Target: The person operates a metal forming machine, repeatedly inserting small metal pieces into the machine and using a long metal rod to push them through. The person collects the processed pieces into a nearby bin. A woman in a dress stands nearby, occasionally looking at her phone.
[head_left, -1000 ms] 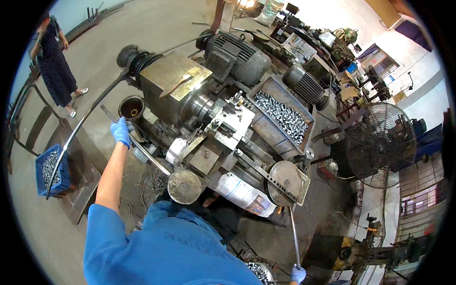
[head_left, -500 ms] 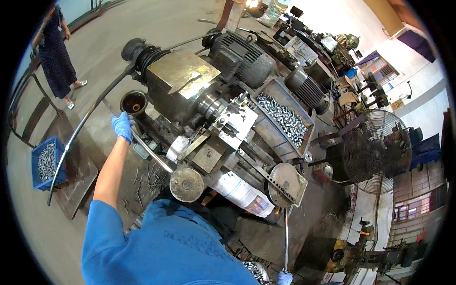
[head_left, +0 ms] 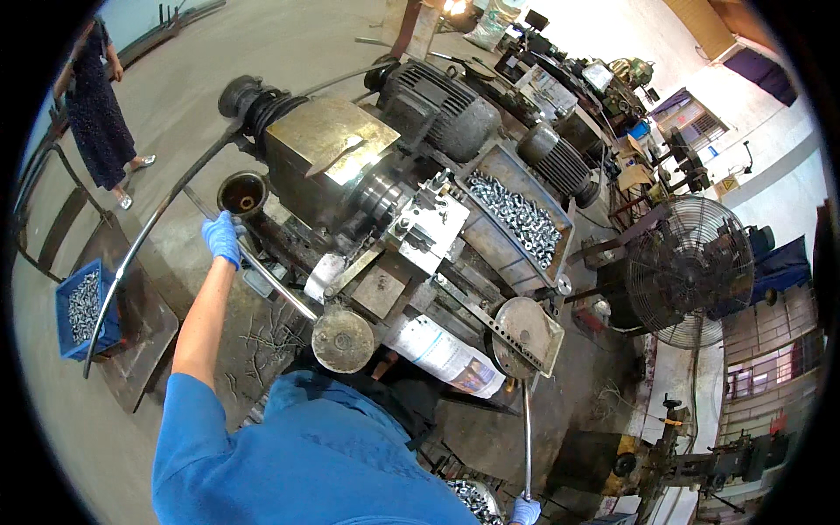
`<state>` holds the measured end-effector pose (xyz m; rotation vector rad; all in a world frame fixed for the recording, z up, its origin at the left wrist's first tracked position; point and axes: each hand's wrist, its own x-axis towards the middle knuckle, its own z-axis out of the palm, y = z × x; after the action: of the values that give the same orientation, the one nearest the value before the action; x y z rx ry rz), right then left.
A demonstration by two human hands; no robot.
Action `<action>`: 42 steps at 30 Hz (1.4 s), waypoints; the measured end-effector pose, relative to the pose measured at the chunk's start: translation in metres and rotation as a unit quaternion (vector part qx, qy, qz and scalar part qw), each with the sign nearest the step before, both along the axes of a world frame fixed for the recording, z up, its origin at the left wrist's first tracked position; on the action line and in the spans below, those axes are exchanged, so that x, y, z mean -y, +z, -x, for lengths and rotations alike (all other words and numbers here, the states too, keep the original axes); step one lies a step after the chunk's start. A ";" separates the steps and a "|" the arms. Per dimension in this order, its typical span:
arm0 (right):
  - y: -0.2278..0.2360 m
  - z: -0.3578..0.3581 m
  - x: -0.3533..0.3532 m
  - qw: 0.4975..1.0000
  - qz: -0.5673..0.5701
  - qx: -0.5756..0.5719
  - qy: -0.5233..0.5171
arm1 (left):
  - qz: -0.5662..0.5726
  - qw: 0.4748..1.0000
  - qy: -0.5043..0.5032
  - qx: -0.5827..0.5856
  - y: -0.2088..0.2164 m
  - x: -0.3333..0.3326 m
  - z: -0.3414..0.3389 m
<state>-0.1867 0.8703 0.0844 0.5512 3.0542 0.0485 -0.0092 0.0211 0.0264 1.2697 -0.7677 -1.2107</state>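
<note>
Head view:
- Left hand [head_left: 223, 238], blue-gloved, left of centre: fingers wrapped round a metal lever [head_left: 282, 288].
- Right hand [head_left: 525, 510], blue-gloved, lower edge right of centre: closed on the bottom end of a metal rod [head_left: 528, 437].
- Machine [head_left: 328, 140], centre.
- Grey bin [head_left: 500, 251] of metal parts, right of centre.
- Blue crate [head_left: 64, 317], likewise filled, far left.
</note>
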 end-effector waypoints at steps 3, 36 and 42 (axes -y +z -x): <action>0.004 -0.003 0.004 1.000 0.010 0.004 -0.012 | -0.008 1.000 0.003 0.005 0.003 -0.002 0.002; -0.023 -0.013 -0.022 0.999 -0.002 -0.033 0.021 | -0.012 1.000 0.008 -0.017 -0.006 0.006 0.001; -0.021 -0.014 -0.015 0.999 -0.013 -0.034 0.003 | -0.005 1.000 0.002 -0.019 -0.007 0.006 -0.001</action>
<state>-0.1730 0.8855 0.0633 0.5577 3.1246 0.0721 -0.0083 0.0149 0.0198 1.2526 -0.7316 -1.2337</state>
